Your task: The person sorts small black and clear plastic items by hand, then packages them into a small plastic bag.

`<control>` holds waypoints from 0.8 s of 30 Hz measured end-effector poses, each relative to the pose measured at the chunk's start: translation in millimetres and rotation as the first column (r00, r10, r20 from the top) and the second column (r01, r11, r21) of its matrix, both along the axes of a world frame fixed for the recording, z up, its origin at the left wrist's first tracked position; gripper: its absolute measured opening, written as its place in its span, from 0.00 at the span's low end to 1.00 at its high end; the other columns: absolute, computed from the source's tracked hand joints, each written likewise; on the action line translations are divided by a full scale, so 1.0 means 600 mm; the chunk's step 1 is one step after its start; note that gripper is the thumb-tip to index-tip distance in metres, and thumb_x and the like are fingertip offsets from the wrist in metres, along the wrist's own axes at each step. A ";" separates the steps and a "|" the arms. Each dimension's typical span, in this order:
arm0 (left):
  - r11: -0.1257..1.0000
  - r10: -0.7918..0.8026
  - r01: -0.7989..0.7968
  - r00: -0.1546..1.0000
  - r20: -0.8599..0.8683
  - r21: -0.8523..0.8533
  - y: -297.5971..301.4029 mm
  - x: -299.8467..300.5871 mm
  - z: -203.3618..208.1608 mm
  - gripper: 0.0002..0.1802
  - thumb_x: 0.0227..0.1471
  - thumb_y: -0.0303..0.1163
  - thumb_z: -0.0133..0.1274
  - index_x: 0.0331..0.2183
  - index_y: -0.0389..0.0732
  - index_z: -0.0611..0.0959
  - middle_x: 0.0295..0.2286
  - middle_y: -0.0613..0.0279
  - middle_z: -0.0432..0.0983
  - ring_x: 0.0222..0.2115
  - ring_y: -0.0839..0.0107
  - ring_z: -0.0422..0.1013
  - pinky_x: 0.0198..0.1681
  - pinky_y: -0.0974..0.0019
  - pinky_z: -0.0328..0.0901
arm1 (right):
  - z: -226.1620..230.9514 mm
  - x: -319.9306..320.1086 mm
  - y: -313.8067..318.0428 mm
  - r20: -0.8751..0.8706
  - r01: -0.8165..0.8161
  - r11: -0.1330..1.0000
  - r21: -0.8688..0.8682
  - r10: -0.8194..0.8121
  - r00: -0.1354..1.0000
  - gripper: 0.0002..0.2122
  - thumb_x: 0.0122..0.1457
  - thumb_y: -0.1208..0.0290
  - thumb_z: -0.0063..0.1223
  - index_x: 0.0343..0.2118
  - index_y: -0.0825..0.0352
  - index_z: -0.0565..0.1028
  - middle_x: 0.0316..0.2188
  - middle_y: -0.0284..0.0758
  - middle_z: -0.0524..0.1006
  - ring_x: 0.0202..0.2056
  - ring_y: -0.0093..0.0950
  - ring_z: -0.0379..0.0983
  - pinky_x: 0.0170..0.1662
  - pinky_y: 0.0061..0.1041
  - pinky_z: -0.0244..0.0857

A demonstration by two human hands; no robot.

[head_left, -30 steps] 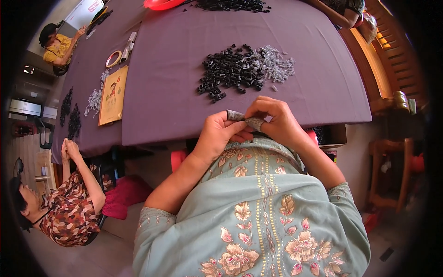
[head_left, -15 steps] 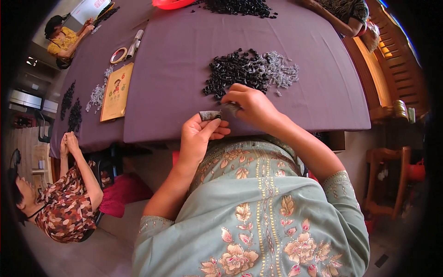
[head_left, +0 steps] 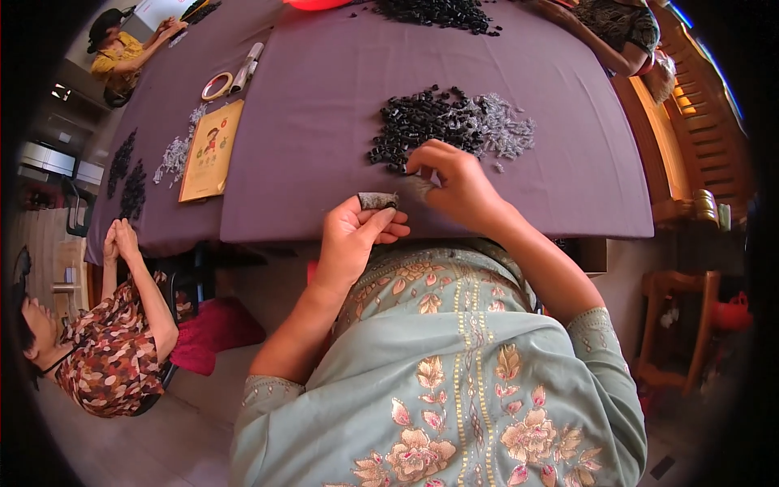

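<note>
Black tubular pieces (head_left: 422, 116) heaped against clear bits (head_left: 509, 130). I see left hand (head_left: 350, 234) pinching a small black piece (head_left: 391, 206); right hand (head_left: 457, 174) curled by the heap, grip unclear.

Left fingers (head_left: 376, 221) pinched together; right fingers (head_left: 429, 149) arched downward.

At ten o'clock, a yellow book (head_left: 213, 154) is laid on the tablecloth (head_left: 324, 97); at its twelve, a tape ring (head_left: 205, 92) is placed, with a silvery roll (head_left: 247, 68) just beside. A red basin (head_left: 312, 3) is cropped near eleven-thirty. A bench (head_left: 661, 122) is seen at two, a chair (head_left: 677, 282) past three, a magenta cloth (head_left: 215, 329) at eight.
</note>
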State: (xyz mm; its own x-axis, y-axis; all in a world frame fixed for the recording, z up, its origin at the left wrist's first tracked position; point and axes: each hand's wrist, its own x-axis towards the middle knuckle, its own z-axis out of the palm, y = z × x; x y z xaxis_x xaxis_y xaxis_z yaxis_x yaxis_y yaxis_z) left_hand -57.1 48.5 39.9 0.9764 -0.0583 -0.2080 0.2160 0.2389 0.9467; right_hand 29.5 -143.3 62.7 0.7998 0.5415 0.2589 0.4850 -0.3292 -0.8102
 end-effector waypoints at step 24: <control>0.981 -0.191 0.186 0.977 0.095 0.060 -0.104 0.031 0.013 0.06 0.58 0.25 0.54 0.38 0.33 0.80 0.30 0.61 0.81 0.27 0.77 0.76 0.32 0.74 0.71 | -0.012 -0.057 -0.104 -0.474 0.137 0.920 0.367 0.059 0.878 0.03 0.54 0.83 0.55 0.31 0.72 0.76 0.27 0.27 0.75 0.31 0.15 0.70 0.36 0.16 0.66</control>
